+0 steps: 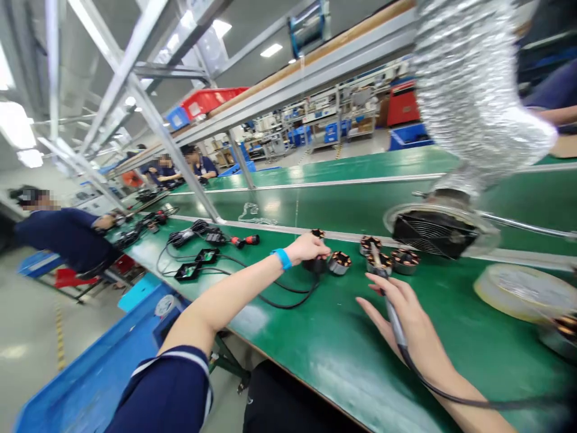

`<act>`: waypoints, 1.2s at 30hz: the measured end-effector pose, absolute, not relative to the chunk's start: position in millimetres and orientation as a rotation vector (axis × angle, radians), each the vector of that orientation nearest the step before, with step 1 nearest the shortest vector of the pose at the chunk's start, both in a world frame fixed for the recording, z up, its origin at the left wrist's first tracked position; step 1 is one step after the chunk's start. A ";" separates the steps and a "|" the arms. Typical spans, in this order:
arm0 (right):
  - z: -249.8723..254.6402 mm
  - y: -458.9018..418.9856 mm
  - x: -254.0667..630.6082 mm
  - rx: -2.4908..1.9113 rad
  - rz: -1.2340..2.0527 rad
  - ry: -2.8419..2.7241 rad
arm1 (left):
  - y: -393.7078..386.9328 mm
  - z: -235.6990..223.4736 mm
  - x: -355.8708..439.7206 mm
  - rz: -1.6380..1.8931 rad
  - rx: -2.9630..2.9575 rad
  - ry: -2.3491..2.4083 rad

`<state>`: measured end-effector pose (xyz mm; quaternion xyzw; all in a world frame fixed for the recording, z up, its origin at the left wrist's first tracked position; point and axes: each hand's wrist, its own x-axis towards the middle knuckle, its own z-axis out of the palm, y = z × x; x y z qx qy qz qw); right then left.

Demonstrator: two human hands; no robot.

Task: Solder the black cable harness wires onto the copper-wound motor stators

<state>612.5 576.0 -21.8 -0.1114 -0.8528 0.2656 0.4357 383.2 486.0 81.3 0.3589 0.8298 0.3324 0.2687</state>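
My left hand (309,248), with a blue band at the wrist, reaches across the green bench (342,355) and closes its fingers over a black motor stator (316,263). Right beside it stands another stator (339,263) with copper windings. My right hand (406,310) holds a soldering iron (388,300) like a pen; its cable runs back under my forearm. The iron's tip points toward a stator (379,262) in a small group with two others (404,261) just ahead of the hand.
A silver flexible duct (469,90) ends in a fan grille (433,231) at the right. A round flat spool (527,291) lies far right. Black cables and circuit boards (198,258) lie at the left. Other seated people (63,231) work along the line. Blue bins (90,379) stand below.
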 end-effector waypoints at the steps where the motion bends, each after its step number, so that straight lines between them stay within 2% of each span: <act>1: -22.0 576.6 611.8 -0.268 0.643 -2.100 | 489.4 81.0 378.4 0.892 0.948 2.321; 6: -6.8 576.6 611.2 -0.188 0.512 -2.033 | 489.9 82.9 356.4 0.872 0.880 2.633; 10: 7.3 570.8 616.7 -0.186 0.495 -2.022 | 473.2 87.9 375.8 1.049 1.055 2.758; 12: 8.6 569.2 619.1 -0.219 0.498 -2.021 | 464.0 84.7 402.8 1.136 1.367 2.638; 15: 4.7 569.6 621.9 -0.272 0.421 -1.990 | 453.3 73.8 455.0 1.068 1.808 2.185; 18: -1.6 572.3 624.2 -0.255 0.406 -1.976 | 448.0 67.3 498.4 1.033 1.843 1.917; 21: -5.9 576.0 626.3 -0.221 0.457 -1.995 | 449.8 69.8 517.6 1.131 1.822 1.861; 32: 6.4 578.9 631.8 -0.317 0.347 -1.901 | 462.2 88.4 516.2 1.366 1.882 1.853; 34: 10.8 580.7 633.5 -0.385 0.345 -1.823 | 467.0 100.1 498.8 1.345 1.979 2.008; 36: 16.0 582.1 635.5 -0.449 0.338 -1.738 | 474.2 112.4 470.7 1.174 1.959 2.324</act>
